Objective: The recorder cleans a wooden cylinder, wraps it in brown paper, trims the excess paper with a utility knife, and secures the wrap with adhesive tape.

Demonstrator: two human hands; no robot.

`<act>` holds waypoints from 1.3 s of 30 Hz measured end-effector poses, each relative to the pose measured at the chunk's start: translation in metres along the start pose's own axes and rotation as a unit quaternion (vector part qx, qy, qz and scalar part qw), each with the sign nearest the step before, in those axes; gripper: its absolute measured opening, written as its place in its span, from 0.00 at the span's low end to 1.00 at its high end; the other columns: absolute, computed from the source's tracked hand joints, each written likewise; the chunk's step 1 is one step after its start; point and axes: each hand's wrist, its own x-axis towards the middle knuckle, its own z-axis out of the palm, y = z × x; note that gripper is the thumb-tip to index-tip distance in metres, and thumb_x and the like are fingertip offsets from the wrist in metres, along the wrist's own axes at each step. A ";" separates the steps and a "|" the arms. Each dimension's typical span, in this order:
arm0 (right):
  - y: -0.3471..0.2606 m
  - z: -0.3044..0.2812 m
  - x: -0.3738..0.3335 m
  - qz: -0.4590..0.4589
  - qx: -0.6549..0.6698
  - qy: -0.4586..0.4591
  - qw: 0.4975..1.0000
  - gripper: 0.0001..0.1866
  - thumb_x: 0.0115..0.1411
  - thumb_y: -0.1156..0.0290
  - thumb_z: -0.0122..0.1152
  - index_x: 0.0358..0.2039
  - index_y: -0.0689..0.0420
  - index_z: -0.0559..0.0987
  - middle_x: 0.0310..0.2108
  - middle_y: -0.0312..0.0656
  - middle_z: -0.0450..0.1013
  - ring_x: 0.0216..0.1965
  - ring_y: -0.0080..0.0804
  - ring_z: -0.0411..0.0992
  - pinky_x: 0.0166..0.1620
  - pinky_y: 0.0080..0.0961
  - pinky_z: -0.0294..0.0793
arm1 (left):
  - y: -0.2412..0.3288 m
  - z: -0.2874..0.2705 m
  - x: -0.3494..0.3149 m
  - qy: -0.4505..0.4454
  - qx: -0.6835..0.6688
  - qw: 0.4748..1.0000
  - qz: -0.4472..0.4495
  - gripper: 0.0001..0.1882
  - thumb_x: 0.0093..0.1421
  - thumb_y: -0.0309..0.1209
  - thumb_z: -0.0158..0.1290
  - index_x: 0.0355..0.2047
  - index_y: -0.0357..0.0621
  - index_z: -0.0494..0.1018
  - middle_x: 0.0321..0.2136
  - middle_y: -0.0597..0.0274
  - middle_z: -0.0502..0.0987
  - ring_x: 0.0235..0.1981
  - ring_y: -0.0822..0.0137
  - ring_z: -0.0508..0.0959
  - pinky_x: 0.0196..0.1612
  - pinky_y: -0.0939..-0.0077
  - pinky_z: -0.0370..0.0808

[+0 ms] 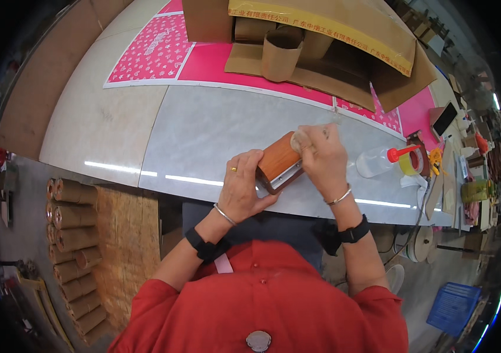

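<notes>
A reddish-brown wood-look case with rounded sides and a silvery metal strip lies tilted near the front of the grey tabletop. My left hand holds it from the left, fingers along its side and thumb at its near end. With my right hand I pinch a small pale wad, perhaps cloth, pressed against the far right end of the case. Right of that hand, a clear squeeze bottle with a red spout leans or lies on the table.
An open cardboard box with brown paper tubes stands on pink patterned sheets at the back. Rolls of tape and a phone-like screen sit at right. Stacked brown tubes fill the lower left beside the table.
</notes>
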 end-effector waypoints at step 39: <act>0.009 -0.009 -0.006 -0.001 -0.056 0.030 0.998 0.04 0.52 0.68 0.59 0.29 0.51 0.75 0.29 0.44 0.67 0.25 0.39 0.72 0.24 0.35 0.72 | 0.012 -0.002 -0.001 -0.050 -0.028 0.991 -0.119 0.47 0.34 0.42 0.68 0.54 0.38 0.61 0.44 0.50 0.69 0.47 0.49 0.67 0.54 0.59 0.59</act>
